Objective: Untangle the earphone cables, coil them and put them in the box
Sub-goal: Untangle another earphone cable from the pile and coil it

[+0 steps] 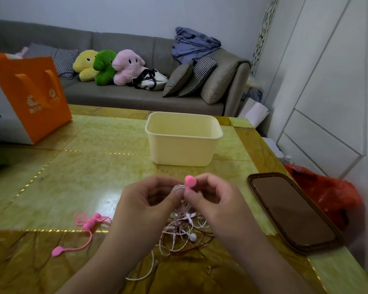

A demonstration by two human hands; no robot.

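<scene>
My left hand [149,196] and right hand [208,194] pinch a coiled white earphone cable [180,187] with a pink tie [190,181], above the tangled cables [183,232]; the cream box [183,139] stands just beyond.

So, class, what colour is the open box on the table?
Pale cream-yellow box, clearest in the head view.
</scene>
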